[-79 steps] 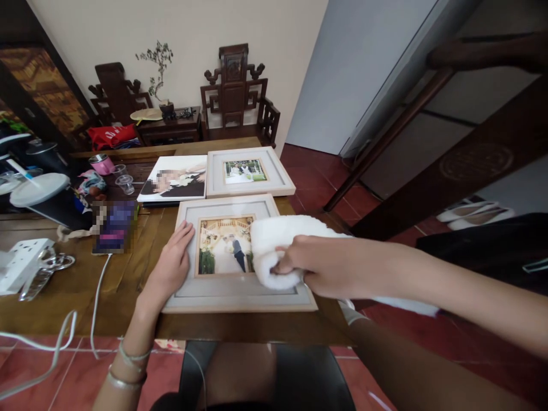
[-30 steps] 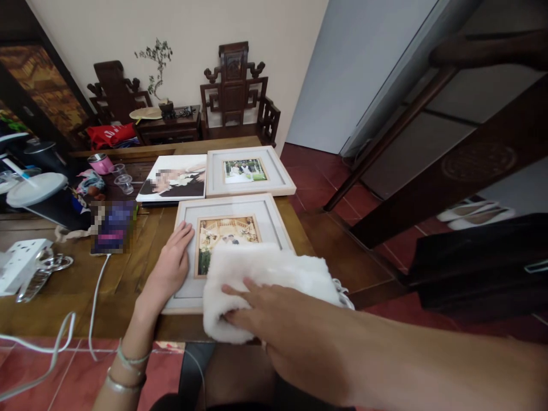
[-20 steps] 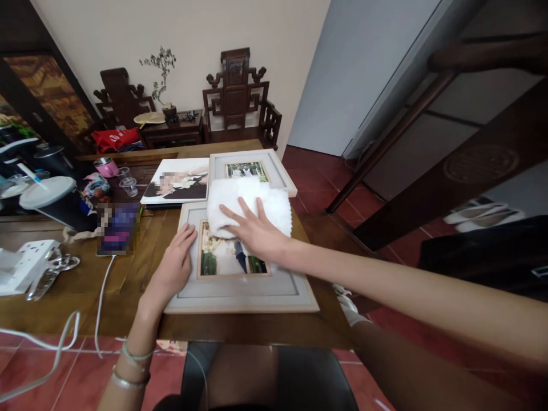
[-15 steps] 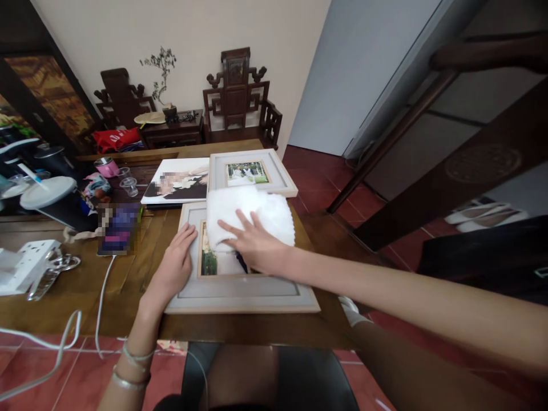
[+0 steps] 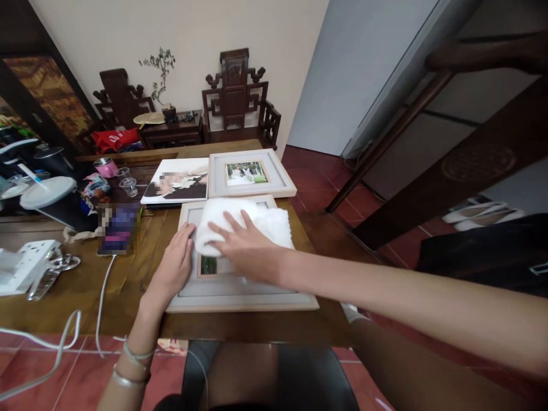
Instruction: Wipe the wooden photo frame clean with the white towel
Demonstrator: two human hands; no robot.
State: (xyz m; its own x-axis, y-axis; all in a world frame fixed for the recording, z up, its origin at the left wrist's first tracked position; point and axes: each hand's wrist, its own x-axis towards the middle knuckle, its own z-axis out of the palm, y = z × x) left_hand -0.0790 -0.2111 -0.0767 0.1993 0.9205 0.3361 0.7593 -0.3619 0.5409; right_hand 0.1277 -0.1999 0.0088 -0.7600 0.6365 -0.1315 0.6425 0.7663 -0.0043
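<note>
A large grey photo frame (image 5: 240, 294) with a pale wood rim lies flat at the near edge of the wooden table (image 5: 128, 274). A fluffy white cloth (image 5: 222, 220) covers most of its picture. My right hand (image 5: 244, 245) lies flat on the cloth with the fingers spread, pressing it onto the glass. My left hand (image 5: 173, 265) rests open on the frame's left border, fingers stretched out and touching it.
A second grey frame (image 5: 250, 174) and an unframed photo print (image 5: 177, 182) lie behind the near frame. A phone (image 5: 115, 228), a white power strip (image 5: 23, 265), cables, plastic cups and a pink cup crowd the table's left side. Dark carved chairs stand by the far wall.
My right hand has slid the cloth over the glass, first to the near edge, then up to the far part, and now leftwards across the picture. My left hand has stayed put.
</note>
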